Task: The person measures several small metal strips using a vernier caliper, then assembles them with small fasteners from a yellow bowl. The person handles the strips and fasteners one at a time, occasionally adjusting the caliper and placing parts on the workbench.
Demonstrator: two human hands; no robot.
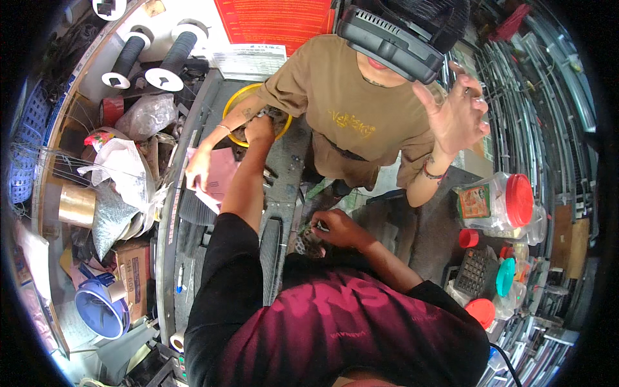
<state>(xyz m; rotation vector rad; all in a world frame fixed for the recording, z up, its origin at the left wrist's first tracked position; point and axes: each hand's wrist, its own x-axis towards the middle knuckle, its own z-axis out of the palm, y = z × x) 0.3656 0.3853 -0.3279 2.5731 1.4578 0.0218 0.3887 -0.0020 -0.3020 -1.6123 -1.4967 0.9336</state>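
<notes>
My left hand (260, 129) reaches forward over the bench into a yellow-rimmed basin (284, 131). Its fingers are closed, and small greyish metal bits (263, 113) show at the fingertips; their kind is unclear. Lower and to the right, my right hand (338, 228) is curled in front of my body, thumb and forefinger bent into a loop. Whatever it may hold is too small to make out. A small patterned grey thing (302, 245) shows just below that hand. Beside my left forearm lies a pink sheet (216, 169), touched by a co-worker's hand (198, 169).
A co-worker in a brown shirt (361, 109) and head-worn device stands opposite, other hand (459, 113) raised. Wire spools (174, 59), plastic bags and a blue bucket (102, 309) crowd the left. Right are a red-lidded jar (493, 201), a calculator (476, 271) and racked metal bars (535, 84).
</notes>
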